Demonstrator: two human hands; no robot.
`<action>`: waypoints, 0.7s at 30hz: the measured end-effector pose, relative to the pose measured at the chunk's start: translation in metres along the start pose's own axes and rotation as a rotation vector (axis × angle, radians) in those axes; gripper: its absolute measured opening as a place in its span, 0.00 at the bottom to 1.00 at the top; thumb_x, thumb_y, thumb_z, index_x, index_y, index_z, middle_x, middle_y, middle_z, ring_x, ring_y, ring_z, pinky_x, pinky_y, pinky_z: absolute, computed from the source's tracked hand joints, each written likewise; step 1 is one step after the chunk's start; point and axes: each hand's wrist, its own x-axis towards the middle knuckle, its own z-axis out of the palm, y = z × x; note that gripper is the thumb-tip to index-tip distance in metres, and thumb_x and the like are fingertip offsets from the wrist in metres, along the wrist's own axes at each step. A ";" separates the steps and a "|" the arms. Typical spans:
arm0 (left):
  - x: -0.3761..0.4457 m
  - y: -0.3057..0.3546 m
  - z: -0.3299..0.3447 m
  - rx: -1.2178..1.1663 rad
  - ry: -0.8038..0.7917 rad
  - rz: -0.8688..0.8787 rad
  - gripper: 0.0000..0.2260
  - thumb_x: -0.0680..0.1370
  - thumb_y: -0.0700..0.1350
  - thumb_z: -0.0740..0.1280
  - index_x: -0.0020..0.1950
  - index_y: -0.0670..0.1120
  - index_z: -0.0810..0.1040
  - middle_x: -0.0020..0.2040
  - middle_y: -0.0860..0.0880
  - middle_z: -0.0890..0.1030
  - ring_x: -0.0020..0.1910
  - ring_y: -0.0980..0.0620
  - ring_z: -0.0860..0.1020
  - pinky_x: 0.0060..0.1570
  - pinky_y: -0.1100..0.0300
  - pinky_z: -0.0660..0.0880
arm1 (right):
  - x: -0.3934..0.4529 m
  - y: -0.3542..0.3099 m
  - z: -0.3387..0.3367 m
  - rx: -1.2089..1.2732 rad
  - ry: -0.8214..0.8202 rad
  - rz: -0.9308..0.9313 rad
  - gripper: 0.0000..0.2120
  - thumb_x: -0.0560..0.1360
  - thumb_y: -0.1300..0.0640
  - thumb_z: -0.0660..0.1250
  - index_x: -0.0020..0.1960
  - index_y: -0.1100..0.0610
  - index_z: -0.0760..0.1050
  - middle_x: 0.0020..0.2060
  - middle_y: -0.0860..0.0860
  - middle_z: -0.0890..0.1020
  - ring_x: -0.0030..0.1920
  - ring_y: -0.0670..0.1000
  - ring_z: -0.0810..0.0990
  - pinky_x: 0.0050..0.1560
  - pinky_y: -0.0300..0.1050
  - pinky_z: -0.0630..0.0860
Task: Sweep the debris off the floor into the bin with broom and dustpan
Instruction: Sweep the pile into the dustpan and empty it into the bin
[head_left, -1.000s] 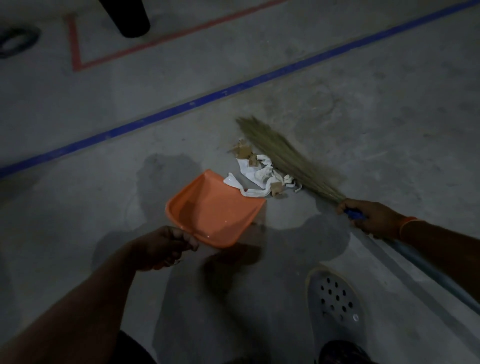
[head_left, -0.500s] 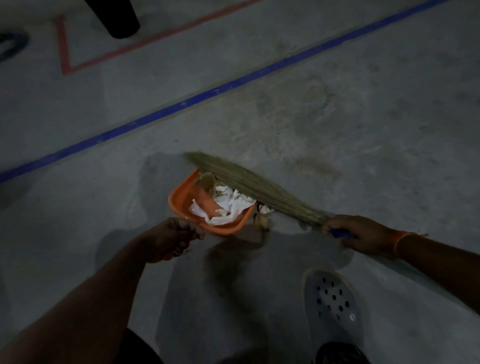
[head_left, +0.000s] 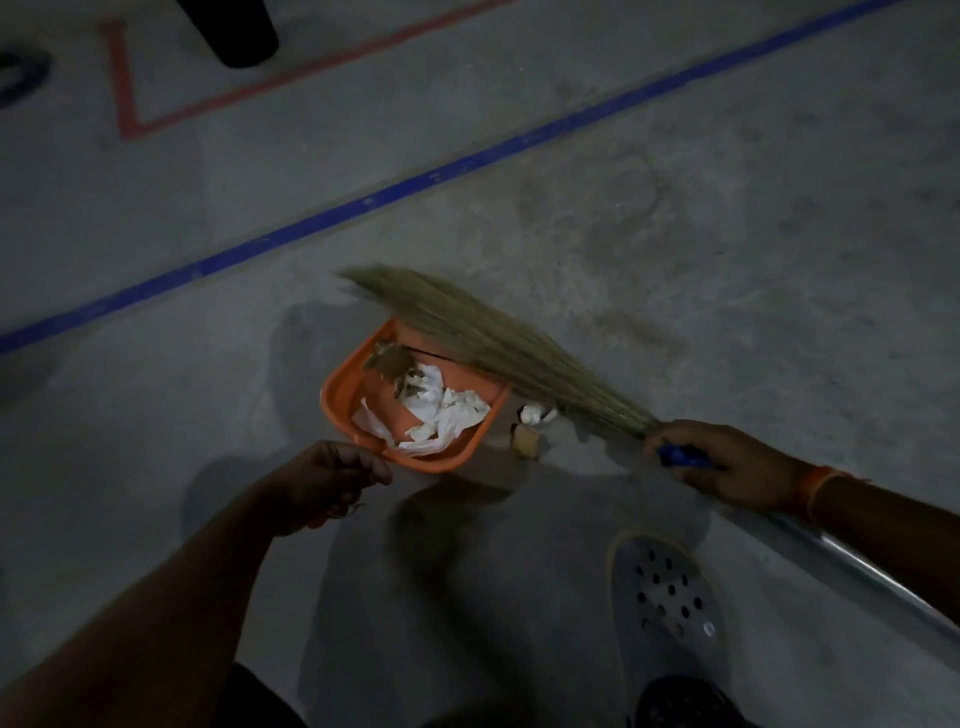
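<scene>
With the left hand (head_left: 332, 480) gripping the loaded orange plastic dustpan (head_left: 400, 415) and the right hand (head_left: 727, 465) clasping the straw grass broom (head_left: 498, 353), flick the stray scraps (head_left: 530, 431), just left of the right-hand grip, low into the pan.

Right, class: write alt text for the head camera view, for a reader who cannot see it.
A left hand holds an orange plastic dustpan of crumpled white paper on grey concrete floor, while the right hand grips a grass broom across its mouth. Two small scraps lie just outside.

orange plastic dustpan (head_left: 340, 402), rough floor (head_left: 727, 234)
</scene>
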 end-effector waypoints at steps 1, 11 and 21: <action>-0.002 -0.005 -0.004 -0.003 0.003 -0.002 0.11 0.83 0.34 0.60 0.52 0.38 0.82 0.27 0.44 0.69 0.21 0.54 0.65 0.18 0.67 0.60 | -0.004 -0.002 -0.002 0.027 0.019 0.012 0.20 0.76 0.64 0.68 0.62 0.46 0.74 0.61 0.39 0.76 0.61 0.38 0.74 0.61 0.37 0.71; -0.031 -0.071 -0.044 0.083 -0.164 -0.071 0.12 0.72 0.46 0.71 0.50 0.40 0.85 0.42 0.37 0.73 0.26 0.53 0.64 0.26 0.62 0.59 | -0.043 0.018 -0.005 0.184 0.081 0.238 0.22 0.78 0.68 0.63 0.57 0.41 0.76 0.48 0.50 0.80 0.31 0.44 0.76 0.30 0.39 0.75; -0.048 -0.091 -0.056 0.174 -0.343 -0.113 0.19 0.68 0.55 0.77 0.50 0.41 0.85 0.43 0.36 0.74 0.23 0.54 0.66 0.24 0.65 0.63 | -0.044 0.023 0.024 0.096 0.027 0.330 0.20 0.77 0.66 0.65 0.60 0.43 0.75 0.58 0.43 0.77 0.51 0.32 0.77 0.50 0.29 0.74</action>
